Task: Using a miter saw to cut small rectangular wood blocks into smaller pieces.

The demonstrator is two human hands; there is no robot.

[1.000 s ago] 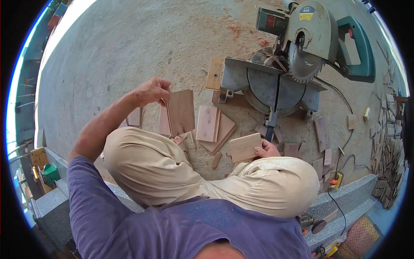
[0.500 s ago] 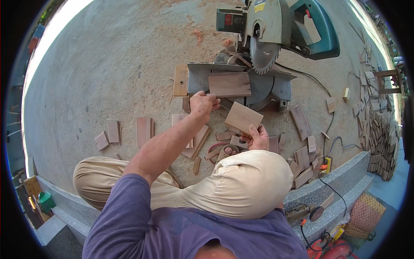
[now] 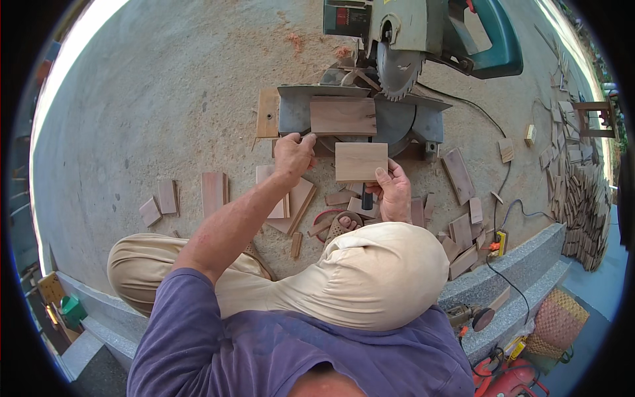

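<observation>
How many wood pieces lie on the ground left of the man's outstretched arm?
3: two small wood pieces side by side at far left, one longer board nearer his left hand. Others may hide under the arm.

The pale rectangular wooden board (image 3: 360, 161) at frame centre looks smooth and matt. Above it, a browner wood piece (image 3: 343, 116) lies on the dull grey metal saw table (image 3: 410, 122). The concrete floor (image 3: 165, 99), upper left, is rough.

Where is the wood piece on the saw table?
Head view, upper centre: the wood piece lies flat on the miter saw table, left of the blade.
</observation>
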